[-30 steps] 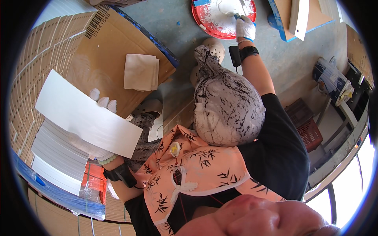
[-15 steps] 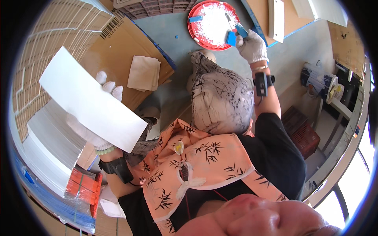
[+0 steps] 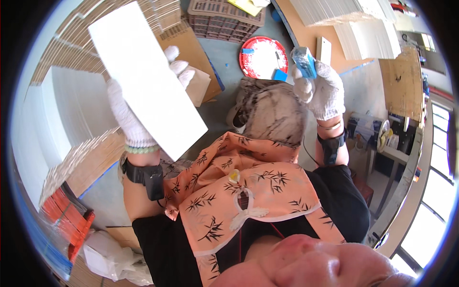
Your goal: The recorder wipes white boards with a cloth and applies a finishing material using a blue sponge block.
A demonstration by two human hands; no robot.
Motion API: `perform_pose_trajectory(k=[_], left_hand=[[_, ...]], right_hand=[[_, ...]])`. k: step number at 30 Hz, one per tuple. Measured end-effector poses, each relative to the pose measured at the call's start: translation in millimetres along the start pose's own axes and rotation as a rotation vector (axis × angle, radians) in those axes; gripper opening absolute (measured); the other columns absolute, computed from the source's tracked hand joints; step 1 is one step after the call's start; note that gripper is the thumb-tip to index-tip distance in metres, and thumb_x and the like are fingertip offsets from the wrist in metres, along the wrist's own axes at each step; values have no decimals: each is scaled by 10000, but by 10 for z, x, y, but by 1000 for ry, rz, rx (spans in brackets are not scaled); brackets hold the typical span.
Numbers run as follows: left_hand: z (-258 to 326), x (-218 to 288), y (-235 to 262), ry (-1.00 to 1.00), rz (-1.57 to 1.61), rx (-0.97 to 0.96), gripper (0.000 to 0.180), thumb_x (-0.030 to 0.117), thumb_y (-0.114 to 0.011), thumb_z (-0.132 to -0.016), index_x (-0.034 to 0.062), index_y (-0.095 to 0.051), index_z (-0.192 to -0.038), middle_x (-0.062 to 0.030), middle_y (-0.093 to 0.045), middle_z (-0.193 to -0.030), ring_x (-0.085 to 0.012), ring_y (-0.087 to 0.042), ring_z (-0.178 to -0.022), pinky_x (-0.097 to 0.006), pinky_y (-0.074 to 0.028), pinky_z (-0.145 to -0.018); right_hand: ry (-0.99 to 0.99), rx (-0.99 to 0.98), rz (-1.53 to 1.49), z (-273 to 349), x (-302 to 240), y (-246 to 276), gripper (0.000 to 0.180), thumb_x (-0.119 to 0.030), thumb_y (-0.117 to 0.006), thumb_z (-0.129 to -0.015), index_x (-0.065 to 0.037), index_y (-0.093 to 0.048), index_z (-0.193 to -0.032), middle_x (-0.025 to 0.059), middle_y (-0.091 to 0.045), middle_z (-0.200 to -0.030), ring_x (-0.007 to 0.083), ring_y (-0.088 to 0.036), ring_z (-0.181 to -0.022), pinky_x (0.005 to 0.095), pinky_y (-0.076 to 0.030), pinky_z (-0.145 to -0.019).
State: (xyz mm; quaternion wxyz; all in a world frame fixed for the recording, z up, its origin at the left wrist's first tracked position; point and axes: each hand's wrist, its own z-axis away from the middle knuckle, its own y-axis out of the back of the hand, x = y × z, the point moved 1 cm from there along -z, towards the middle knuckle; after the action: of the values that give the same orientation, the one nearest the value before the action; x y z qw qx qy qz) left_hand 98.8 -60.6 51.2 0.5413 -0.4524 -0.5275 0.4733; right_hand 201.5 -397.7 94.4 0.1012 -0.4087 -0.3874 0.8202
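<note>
In a white knit glove, my left hand (image 3: 125, 117) grips a long, flat white board (image 3: 148, 81), held up at a tilt. Its fingertips show past the board's right edge; part of the palm is hidden behind it. My right hand (image 3: 327, 93), also gloved, is closed round a small blue block (image 3: 304, 62) that looks like foam, with whitish smears on its side. That hand is raised, to the right of a round red tray (image 3: 243, 67) spread with white powder or paste. A blue piece (image 3: 280, 75) lies at the tray's near edge, and another blue piece (image 3: 247, 51) at its left.
Stacked white boards (image 3: 366, 40) stand on cardboard at the far right, near a single white piece (image 3: 324, 50). A brown plastic crate (image 3: 224, 24) sits behind the tray. Tall cardboard stacks (image 3: 71, 43) line the left. A wooden bench (image 3: 401, 86) stands at right.
My right hand has lifted from the tray with the blue block and come back to the right. My left hand has raised the white board and turned it steeper. The whole view has shifted.
</note>
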Motion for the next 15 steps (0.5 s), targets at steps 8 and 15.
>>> perform_pose_trajectory(k=[8, 15], left_hand=[[20, 164, 140, -138, 31, -153, 786, 331, -486, -864, -80, -260, -1495, -351, -342, -1493, -505, -402, -1350, -582, -263, -1202], [60, 110, 33, -333, -232, 91, 886, 519, -565, -818, -107, -362, -1412, -240, -521, -1325, -386, -547, -1200, -502, -405, -1127]], right_hand=[[113, -110, 336, -244, 488, -756, 527, -241, -613, -946, 53, -492, -1366, 172, -678, -1070, 197, -687, -868, 223, -543, -607], [325, -76, 688, -271, 936, -557, 353, -145, -512, -972, 55, -613, -1244, 125, -688, -929, 167, -629, -681, 268, -499, -603]])
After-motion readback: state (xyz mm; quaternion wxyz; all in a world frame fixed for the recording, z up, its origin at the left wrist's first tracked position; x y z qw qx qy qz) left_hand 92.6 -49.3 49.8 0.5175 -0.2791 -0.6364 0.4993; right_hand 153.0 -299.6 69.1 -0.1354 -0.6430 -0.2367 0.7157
